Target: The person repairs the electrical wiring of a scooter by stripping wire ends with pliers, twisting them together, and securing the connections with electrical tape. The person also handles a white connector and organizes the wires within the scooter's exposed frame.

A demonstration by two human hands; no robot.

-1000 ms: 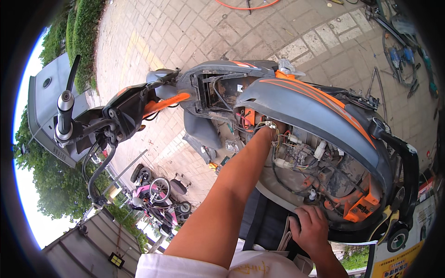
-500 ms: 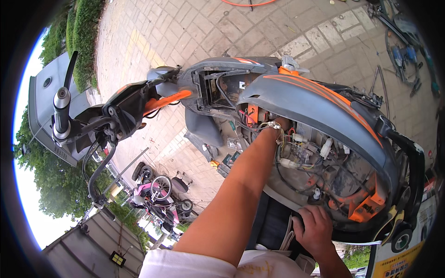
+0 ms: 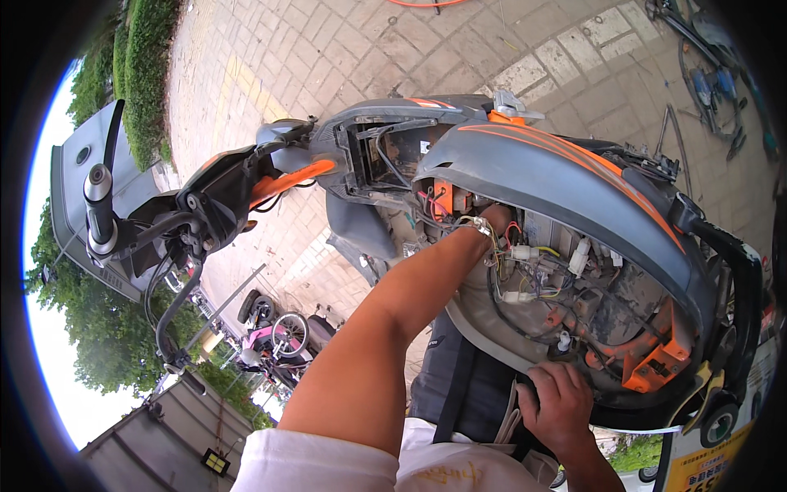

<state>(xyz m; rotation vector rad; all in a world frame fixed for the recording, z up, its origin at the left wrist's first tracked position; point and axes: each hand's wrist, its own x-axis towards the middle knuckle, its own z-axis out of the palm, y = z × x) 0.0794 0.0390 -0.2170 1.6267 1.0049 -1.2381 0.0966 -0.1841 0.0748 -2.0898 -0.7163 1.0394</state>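
Note:
A grey and black electric scooter or motorbike [image 3: 566, 176] with orange stripes lies across the view, its body opened up. My left arm reaches in beneath the curved grey panel. Only the back of my left hand [image 3: 496, 218] shows there, next to a bundle of wires [image 3: 479, 229]; its fingers are hidden. Several white plug connectors [image 3: 579, 257] hang among loose wires to the right of that wrist. At the near side, my right hand [image 3: 559, 402] has its fingers curled over the rim of the body [image 3: 510, 353].
An orange bracket [image 3: 656, 365] sits at the right end of the opening. Handlebars [image 3: 102, 209] stick out at far left. Removed parts [image 3: 713, 94] lie on the paving at upper right. A pink bike [image 3: 279, 340] stands beyond the scooter at lower left.
My left forearm and elbow have shifted left and up while the hand stays inside the body. The view has moved slightly. My right hand remains on the rim.

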